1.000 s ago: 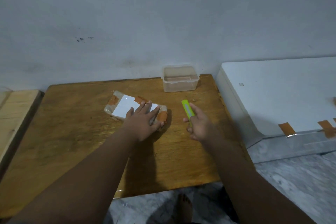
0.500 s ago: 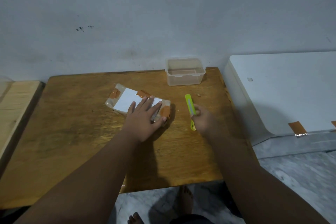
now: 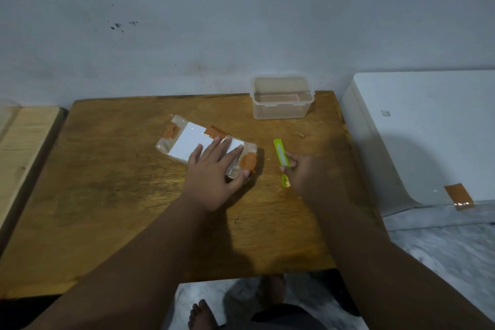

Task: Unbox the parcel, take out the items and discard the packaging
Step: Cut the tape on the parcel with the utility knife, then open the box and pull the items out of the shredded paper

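A small flat parcel (image 3: pixel 187 139), white under clear wrap with brown tape patches, lies on the wooden table (image 3: pixel 112 195). My left hand (image 3: pixel 214 174) rests flat on the parcel's near right end, fingers spread. To the right a lime-green utility knife (image 3: pixel 281 155) lies on the table, pointing away from me. My right hand (image 3: pixel 302 171) has its fingertips closed around the knife's middle; its lower end shows below my fingers.
A clear plastic container (image 3: pixel 281 98) stands at the table's far right edge by the wall. A large white box (image 3: pixel 428 128) with brown tape strips sits on the floor to the right. A pale wooden surface (image 3: pixel 18 147) adjoins the table on the left.
My right hand has lowered the green knife from a raised grip down onto the table. My left hand has stayed on the parcel.
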